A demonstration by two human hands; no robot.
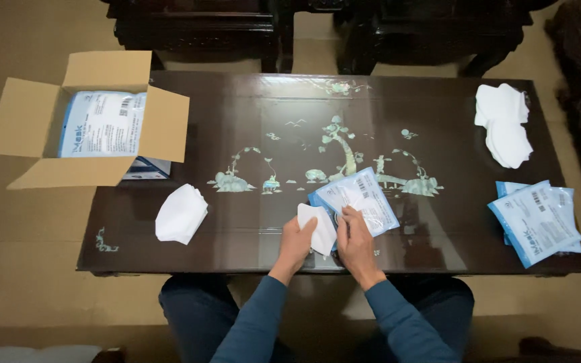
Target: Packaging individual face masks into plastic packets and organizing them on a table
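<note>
Near the front edge of the dark lacquered table with pearl inlay, the left hand has its fingers closed on a folded white mask. The right hand pinches the blue-and-white plastic mask packet just beside it. An open cardboard box sits at the table's far-left corner.

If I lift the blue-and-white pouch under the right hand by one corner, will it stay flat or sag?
The pouch is thin film lying flat, so it likely droops and weighs little. Its glossy face, on the shiny table, probably slides easily. The white mask the left hand touches looks soft too.
</note>
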